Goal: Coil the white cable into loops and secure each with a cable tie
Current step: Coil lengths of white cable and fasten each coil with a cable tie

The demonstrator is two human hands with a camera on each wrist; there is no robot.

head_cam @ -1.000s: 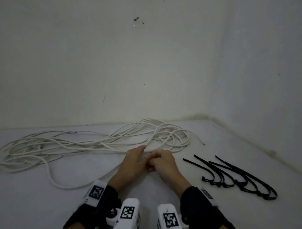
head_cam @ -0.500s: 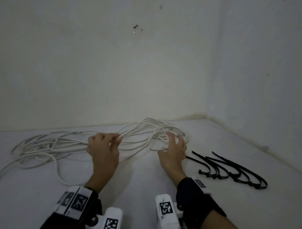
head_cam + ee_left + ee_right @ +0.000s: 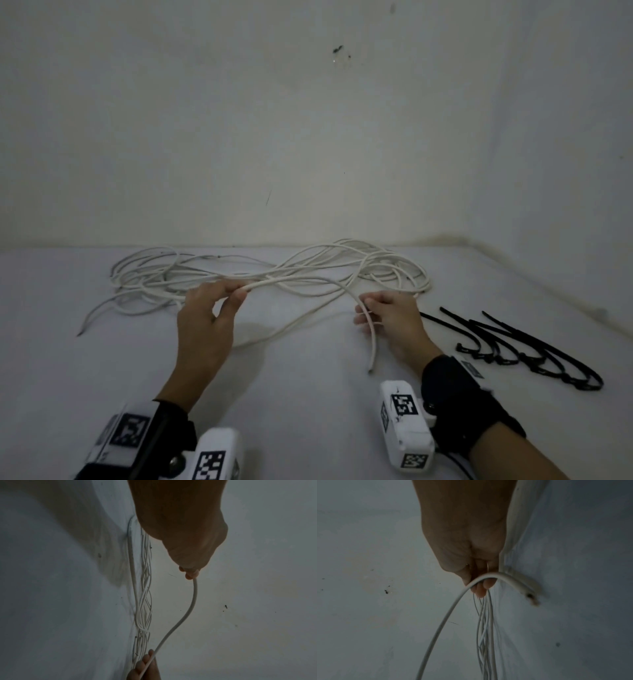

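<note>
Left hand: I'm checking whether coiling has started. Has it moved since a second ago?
Yes. The left hand has moved left, away from the cable ties, pinching the white cable.

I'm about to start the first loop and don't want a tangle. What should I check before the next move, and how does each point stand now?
1. Left hand pinches the white cable: ok.
2. Right hand grips the cable near its free end: ok.
3. Span between the hands free of the pile: cannot tell.
4. Rest of the cable untangled: not ok, it lies in crossing strands.
5. Cable ties close by the right hand: ok.
</note>
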